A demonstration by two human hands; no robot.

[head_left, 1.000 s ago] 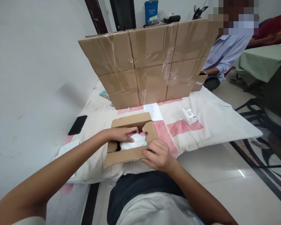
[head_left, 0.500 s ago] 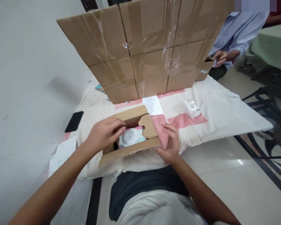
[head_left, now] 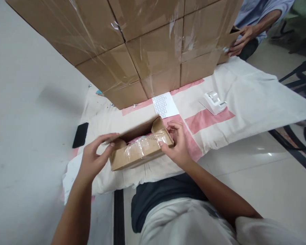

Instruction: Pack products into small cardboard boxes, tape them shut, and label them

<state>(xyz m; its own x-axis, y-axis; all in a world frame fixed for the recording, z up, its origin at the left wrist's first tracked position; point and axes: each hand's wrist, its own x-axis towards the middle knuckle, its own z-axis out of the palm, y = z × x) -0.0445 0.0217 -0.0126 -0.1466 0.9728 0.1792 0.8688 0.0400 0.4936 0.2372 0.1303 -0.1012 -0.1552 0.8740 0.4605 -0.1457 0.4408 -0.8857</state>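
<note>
Fingers of the left hand [head_left: 94,154] and right hand [head_left: 177,146] are curled halfway, thumbs opposed, with opposite ends of an open, oblong brown cardboard box [head_left: 140,153] held between them. It is kept near the front edge of a white-and-pink cloth [head_left: 247,92]; beyond it, a white printed paper sheet [head_left: 169,106] is laid.

Carton barrier [head_left: 155,51] (tall) beyond box [head_left: 140,151]

You work in what looks like a makeshift packing room: taped cartons [head_left: 155,54] stand stacked on a cloth-covered bench [head_left: 255,98] with an open cardboard box [head_left: 142,151], a white tape dispenser [head_left: 214,103] and a printed sheet [head_left: 170,104], beside a scuffed wall [head_left: 22,122], above a glossy floor [head_left: 247,158].
</note>
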